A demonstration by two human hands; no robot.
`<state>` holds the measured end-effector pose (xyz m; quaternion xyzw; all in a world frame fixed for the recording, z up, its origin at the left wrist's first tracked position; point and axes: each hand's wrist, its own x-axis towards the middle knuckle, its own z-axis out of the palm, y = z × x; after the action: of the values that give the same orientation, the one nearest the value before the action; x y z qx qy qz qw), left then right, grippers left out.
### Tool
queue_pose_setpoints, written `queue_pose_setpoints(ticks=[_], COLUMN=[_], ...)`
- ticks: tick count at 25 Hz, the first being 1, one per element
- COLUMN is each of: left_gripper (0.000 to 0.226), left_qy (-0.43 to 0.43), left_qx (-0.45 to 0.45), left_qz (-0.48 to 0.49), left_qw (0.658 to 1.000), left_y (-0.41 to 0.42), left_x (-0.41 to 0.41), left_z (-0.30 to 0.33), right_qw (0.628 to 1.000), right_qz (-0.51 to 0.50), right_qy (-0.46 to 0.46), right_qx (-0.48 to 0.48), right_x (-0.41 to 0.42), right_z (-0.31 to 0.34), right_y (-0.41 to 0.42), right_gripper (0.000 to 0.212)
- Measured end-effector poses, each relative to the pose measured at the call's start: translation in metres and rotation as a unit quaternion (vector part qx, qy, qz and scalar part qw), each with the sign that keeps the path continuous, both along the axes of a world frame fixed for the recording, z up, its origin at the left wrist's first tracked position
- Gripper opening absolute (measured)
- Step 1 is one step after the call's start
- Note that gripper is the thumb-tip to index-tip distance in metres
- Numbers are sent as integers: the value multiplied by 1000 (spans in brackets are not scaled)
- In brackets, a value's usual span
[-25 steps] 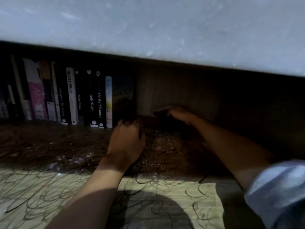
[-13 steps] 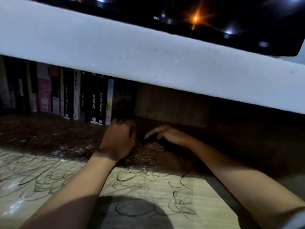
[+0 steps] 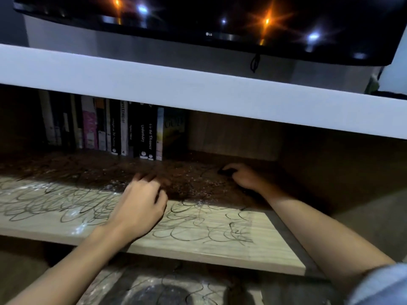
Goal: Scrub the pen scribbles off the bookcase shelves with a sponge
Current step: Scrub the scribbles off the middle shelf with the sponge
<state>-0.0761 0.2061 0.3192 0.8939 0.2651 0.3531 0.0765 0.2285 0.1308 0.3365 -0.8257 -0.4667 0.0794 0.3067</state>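
Observation:
The light wooden shelf [image 3: 259, 252] is covered in black pen scribbles [image 3: 66, 205] and shows wet, foamy patches near the shadow line. My right hand [image 3: 245, 177] lies deep in the shaded back of the shelf and holds a dark sponge [image 3: 225, 171] down on the wood; only the sponge's tip shows past my fingers. My left hand [image 3: 141, 205] hovers over the middle of the shelf, blurred, fingers loosely spread and holding nothing.
A row of upright books [image 3: 123, 128] fills the back left of the shelf. A thick white shelf [image 3: 198, 89] overhangs close above, with a dark TV [image 3: 209, 18] over it. A lower scribbled shelf [image 3: 167, 285] shows beneath.
The view has tilted up and drawn back. My left hand has pulled back from the books toward the front edge. My right hand has slid to the right with the sponge.

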Motion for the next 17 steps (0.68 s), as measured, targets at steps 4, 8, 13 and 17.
queue_pose_setpoints(ticks=[4,8,13,17], left_gripper=[17,19,19,15], left_qy=[-15,-15,8,25], left_qx=[18,-1,-26,-22], left_qz=[10,52,61,60], left_qw=[1000,999,998,998], left_y=[-9,-7,-4,-8], left_x=[-16,-21,-16,-6], left_z=[-2,-4,-2,4], right_qw=[992,979,980,994], right_qz=[125,198,68,-92], right_qy=[2,42,131,-8], right_qx=[-13,-33,133,49], right_x=[-45,-70,-41,9], right_z=[7,19,43,16], right_y=[-15,-50,-78,-89], right_gripper=[49,51,45,28])
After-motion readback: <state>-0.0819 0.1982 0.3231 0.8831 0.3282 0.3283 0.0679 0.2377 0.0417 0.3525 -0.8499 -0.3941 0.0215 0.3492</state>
